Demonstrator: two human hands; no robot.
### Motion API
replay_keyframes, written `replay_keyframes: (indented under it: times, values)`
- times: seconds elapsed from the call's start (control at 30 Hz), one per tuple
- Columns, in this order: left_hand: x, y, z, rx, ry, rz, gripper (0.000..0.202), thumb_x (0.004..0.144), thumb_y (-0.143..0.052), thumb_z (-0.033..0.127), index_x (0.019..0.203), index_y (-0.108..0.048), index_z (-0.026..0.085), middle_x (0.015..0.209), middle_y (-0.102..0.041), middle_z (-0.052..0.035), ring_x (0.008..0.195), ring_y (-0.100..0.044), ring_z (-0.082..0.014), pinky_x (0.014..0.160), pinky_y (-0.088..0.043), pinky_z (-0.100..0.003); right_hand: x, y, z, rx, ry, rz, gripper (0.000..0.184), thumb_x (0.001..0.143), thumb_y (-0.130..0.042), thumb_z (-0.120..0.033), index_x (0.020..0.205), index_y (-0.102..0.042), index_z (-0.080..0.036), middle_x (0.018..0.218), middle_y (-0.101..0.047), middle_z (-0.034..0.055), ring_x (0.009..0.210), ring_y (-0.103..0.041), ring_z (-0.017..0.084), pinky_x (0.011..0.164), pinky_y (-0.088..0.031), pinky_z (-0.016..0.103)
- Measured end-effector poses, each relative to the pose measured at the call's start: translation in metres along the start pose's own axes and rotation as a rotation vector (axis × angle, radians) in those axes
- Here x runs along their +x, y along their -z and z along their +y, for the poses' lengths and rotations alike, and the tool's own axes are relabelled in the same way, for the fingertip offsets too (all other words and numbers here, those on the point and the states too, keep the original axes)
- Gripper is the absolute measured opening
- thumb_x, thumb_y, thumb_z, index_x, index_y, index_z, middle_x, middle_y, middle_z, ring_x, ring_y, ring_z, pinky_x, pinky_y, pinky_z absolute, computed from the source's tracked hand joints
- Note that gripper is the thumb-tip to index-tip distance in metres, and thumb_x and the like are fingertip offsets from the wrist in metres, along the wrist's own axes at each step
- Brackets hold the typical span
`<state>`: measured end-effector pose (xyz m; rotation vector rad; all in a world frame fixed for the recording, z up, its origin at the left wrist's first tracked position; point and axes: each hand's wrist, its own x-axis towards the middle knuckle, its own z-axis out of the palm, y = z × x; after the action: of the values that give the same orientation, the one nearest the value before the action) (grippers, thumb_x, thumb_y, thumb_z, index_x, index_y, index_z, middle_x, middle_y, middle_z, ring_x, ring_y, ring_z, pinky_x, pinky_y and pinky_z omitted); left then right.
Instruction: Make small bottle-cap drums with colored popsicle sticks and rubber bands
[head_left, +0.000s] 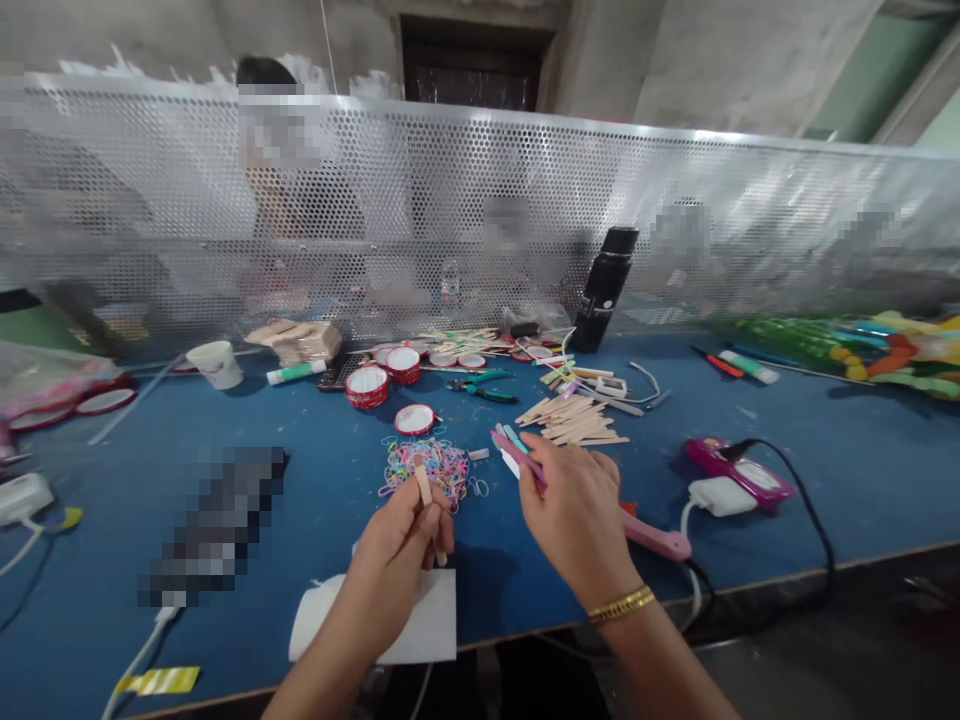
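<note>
My left hand [405, 530] pinches a flat wooden craft stick [424, 480], held upright at a slant with a darker top end. Just behind it lies a pile of small coloured rubber bands [442, 462]. My right hand [574, 495], with a gold bracelet on the wrist, is closed around a slim purple pen-like stick [519, 448]. Teal and white slim pieces [512, 434] show beside that stick, partly hidden. A pink handle [656, 535] with an orange part lies to the right of this hand. A white sheet [435, 625] lies under my left forearm.
Loose craft sticks [574, 418], teal pliers [484, 385], red-rimmed discs [367, 386], a black bottle [606, 290] and a white cup [215, 365] stand or lie farther back. A magenta device [739, 475] with cables is at right. A perforated metal screen [420, 200] borders the table.
</note>
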<state>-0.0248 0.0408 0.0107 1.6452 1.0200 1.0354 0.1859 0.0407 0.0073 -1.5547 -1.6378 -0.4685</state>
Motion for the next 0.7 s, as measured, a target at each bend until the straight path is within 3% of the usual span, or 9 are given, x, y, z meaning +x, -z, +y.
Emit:
replay_keyframes:
  times: [0.13, 0.3, 0.47, 0.7]
  values:
    - [-0.001, 0.001, -0.002, -0.013, 0.007, -0.001, 0.021, 0.102, -0.046, 0.038, 0.092, -0.055, 0.022, 0.071, -0.062, 0.0022, 0.059, -0.052, -0.0138, 0.057, -0.038, -0.026, -0.003, -0.01, 0.004, -0.122, 0.052, -0.016, 0.016, 0.089, -0.064, -0.013, 0.097, -0.076, -0.021, 0.076, -0.075, 0.0066, 0.079, -0.061, 0.025, 0.08, -0.034, 0.041]
    - [-0.001, 0.002, -0.005, 0.001, 0.023, -0.032, 0.018, 0.103, -0.044, 0.036, 0.099, -0.055, 0.022, 0.074, -0.063, 0.0022, 0.061, -0.053, -0.0139, 0.058, -0.039, -0.027, -0.003, -0.015, 0.006, -0.139, 0.045, -0.094, 0.014, 0.086, -0.07, -0.01, 0.086, -0.077, -0.022, 0.07, -0.072, 0.0072, 0.079, -0.058, 0.026, 0.076, -0.031, 0.041]
    - [-0.001, 0.002, -0.003, 0.014, 0.021, -0.024, 0.019, 0.103, -0.044, 0.036, 0.097, -0.054, 0.022, 0.072, -0.063, 0.0017, 0.06, -0.051, -0.014, 0.057, -0.039, -0.027, 0.001, -0.02, 0.006, -0.128, 0.087, -0.099, 0.012, 0.09, -0.071, -0.017, 0.084, -0.078, -0.024, 0.069, -0.073, 0.0054, 0.075, -0.054, 0.024, 0.071, -0.029, 0.039]
    - [0.0, 0.001, -0.002, 0.034, 0.011, -0.031, 0.02, 0.104, -0.042, 0.038, 0.097, -0.053, 0.022, 0.072, -0.062, 0.0024, 0.06, -0.052, -0.0138, 0.058, -0.039, -0.027, -0.005, -0.016, 0.004, -0.051, 0.063, -0.094, 0.014, 0.086, -0.075, -0.016, 0.091, -0.08, -0.027, 0.078, -0.078, 0.0026, 0.079, -0.058, 0.024, 0.074, -0.03, 0.039]
